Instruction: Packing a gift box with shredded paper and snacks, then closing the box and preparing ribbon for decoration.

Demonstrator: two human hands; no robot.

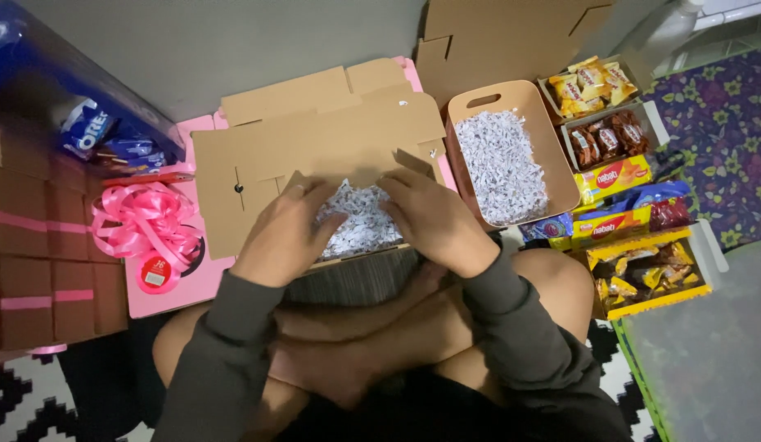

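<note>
Both hands are pressed down on white shredded paper (357,219) inside a small brown cardboard box (315,147) that sits just in front of the person's crossed legs. The left hand (286,233) lies flat on the left side of the paper, fingers spread a little and holding nothing. The right hand (430,219) lies flat on the right side, also holding nothing (its fingertips touch the paper). The box lid stands open, leaning away from the person.

Just right of the box is a tan bin (552,155) full of more white shredded paper. Further right of the box are trays of wrapped snacks (610,139). Left of the box lies a pink ribbon roll (143,225) on a pink mat (164,299), and past that a stack of brown boxes with pink bands (37,262). Flat cardboard sheets (495,37) lie behind the box.
</note>
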